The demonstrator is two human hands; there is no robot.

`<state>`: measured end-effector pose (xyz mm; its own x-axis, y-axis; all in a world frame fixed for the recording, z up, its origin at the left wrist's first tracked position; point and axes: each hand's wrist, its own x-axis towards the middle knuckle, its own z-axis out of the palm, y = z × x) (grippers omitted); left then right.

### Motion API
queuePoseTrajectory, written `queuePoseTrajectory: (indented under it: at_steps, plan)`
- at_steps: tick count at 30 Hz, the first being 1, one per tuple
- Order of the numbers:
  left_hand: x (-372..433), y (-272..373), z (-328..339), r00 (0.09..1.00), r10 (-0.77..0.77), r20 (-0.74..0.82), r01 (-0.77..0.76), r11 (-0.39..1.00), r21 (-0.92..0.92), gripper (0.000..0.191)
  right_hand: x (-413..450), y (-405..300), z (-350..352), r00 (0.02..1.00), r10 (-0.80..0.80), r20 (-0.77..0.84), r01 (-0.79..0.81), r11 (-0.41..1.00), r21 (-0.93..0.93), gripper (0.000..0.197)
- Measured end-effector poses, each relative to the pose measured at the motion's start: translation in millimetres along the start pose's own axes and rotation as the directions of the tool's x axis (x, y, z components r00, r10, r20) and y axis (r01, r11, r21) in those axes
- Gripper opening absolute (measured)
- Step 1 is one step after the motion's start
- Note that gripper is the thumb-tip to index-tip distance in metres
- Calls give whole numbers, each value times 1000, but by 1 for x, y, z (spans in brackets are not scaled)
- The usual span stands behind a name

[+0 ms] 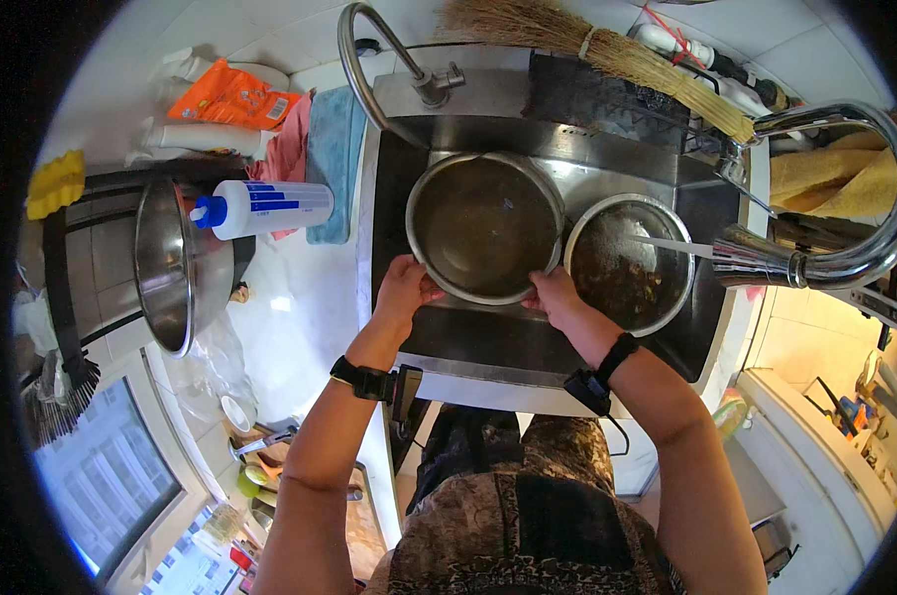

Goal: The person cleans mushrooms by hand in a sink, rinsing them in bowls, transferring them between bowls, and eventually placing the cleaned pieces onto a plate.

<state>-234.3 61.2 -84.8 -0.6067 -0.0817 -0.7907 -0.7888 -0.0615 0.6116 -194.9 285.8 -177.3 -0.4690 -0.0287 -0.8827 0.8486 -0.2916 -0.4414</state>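
A large round stainless steel basin [486,223] of murky brownish water sits in the sink [486,342]. My left hand [404,294] grips its near rim on the left, thumb over the edge. On the near right of the same rim, my right hand [556,296] has hold of it. Just right of that hand stands a smaller metal basin [627,286] with liquid and dark and yellowish bits in it. A pale stream of water [671,245] runs into this smaller basin from a curved chrome faucet [761,256].
A thinner gooseneck faucet [359,67] rises behind the sink. A straw broom [612,56] lies along the back. On the left counter are a white bottle with a blue cap [270,208], a blue cloth [333,163], an orange pouch [229,97] and a tilted steel bowl [167,268].
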Motion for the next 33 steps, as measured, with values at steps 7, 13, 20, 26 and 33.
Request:
queuePoseTrajectory:
  at_steps: [7, 13, 20, 26, 33]
  plan:
    - [-22, 37, 25, 988, 129, 85, -127, 991, -32, 19, 17, 2, -3, 978, 209, 13, -210, 975, 78, 21]
    - [-59, 58, 40, 970, 189, 152, -184, 982, -47, 18, -5, -6, 3, 922, 275, 273, -333, 922, 195, 16]
    - [-112, 85, 81, 872, 298, 388, -318, 948, -13, 28, -21, -12, 2, 592, 342, 730, -595, 796, 109, 14]
    - [-133, 89, 99, 851, 291, 437, -367, 925, 98, 32, -40, -9, 10, 409, 218, 886, -649, 752, 116, 24]
    - [-143, 79, 66, 857, 336, 391, -373, 928, 19, 29, -30, 28, 8, 445, 237, 864, -670, 728, 146, 16]
